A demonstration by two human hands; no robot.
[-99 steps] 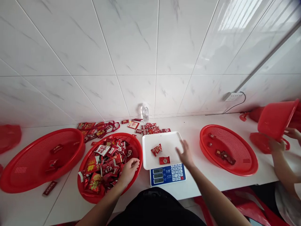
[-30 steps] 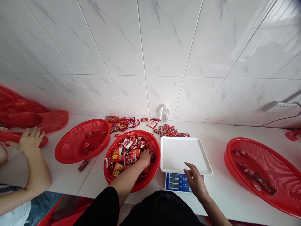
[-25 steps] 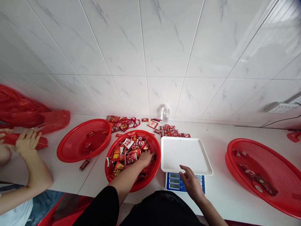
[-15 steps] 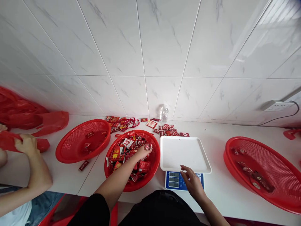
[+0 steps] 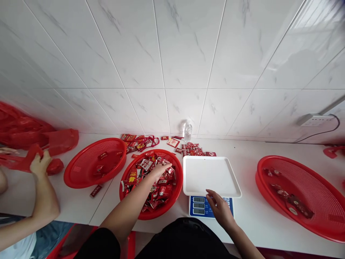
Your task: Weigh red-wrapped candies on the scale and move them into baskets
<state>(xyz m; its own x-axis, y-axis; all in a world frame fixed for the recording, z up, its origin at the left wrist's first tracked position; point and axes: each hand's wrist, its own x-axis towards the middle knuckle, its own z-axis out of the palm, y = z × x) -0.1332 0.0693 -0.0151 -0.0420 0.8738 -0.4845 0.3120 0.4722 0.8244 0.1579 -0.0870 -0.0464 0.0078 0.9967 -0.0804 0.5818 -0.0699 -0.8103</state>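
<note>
Basket (image 5: 177,163) is sitting just beside scale (image 5: 210,174). My right hand (image 5: 219,205) is hanging over the scale's front, fingers loosely parted, apparently holding nothing. My left hand (image 5: 159,169) is covering some packets (image 5: 164,191) in the basket. Packets should be handling light, soft, slippery; I'm favouring end seams. Left underside is facing away: cannot tell if gripping.

A white table (image 5: 249,212) is crossed by a seam (image 5: 100,201) between a red left basket (image 5: 83,162) and a red middle basket (image 5: 153,215), set near each other. A red right basket (image 5: 320,190) is placed well apart, beyond a scale (image 5: 198,212) topped by a white tray (image 5: 210,174). One wrapped bar (image 5: 96,190) is seen on the table, just in front of the left basket. Strung out along the rear are a pile of red packets (image 5: 132,142), a pale card (image 5: 173,142), a cluster of small packets (image 5: 192,149) and an upright clear bottle (image 5: 188,132), with red plastic bags (image 5: 24,133) heaped at far left.
</note>
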